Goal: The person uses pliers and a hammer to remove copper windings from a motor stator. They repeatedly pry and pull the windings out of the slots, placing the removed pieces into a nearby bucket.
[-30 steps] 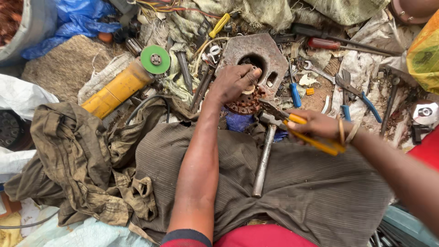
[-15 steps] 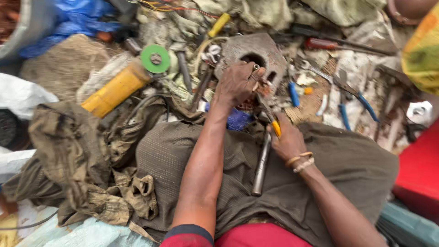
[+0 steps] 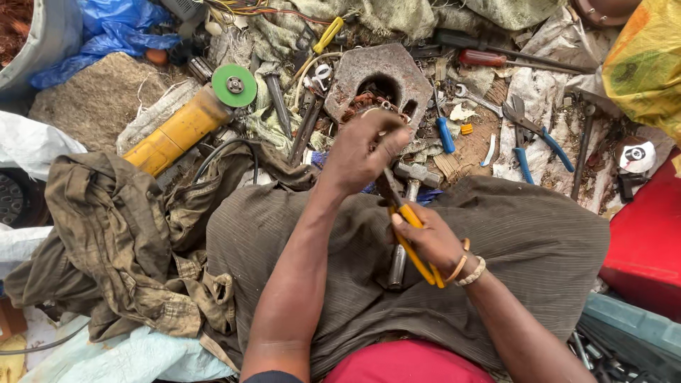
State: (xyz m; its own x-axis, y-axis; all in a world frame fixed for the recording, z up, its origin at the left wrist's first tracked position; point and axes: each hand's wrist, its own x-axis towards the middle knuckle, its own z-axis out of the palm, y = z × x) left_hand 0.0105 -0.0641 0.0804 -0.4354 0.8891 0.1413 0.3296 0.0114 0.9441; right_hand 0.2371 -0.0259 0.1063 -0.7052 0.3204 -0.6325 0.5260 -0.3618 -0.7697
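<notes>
My left hand [image 3: 365, 152] is closed over the copper windings of a rusty motor stator [image 3: 383, 74] that lies among the tools in front of my lap. My right hand [image 3: 429, 241] grips yellow-handled pliers [image 3: 411, 237], whose jaws point up toward my left hand and the windings. A hammer [image 3: 403, 227] rests on my lap under the pliers, its head near the stator. My legs are covered by brown striped cloth [image 3: 284, 241].
A yellow angle grinder [image 3: 186, 124] with a green disc lies at the left. Blue-handled pliers [image 3: 533, 138], spanners, a red-handled screwdriver [image 3: 489, 58] and a yellow one [image 3: 328, 34] are scattered around. Dirty clothing [image 3: 106, 234] is heaped left; a red box [image 3: 649, 234] stands right.
My right hand with the pliers came in from the right and now points them up at the windings. My left hand stays on the stator's copper.
</notes>
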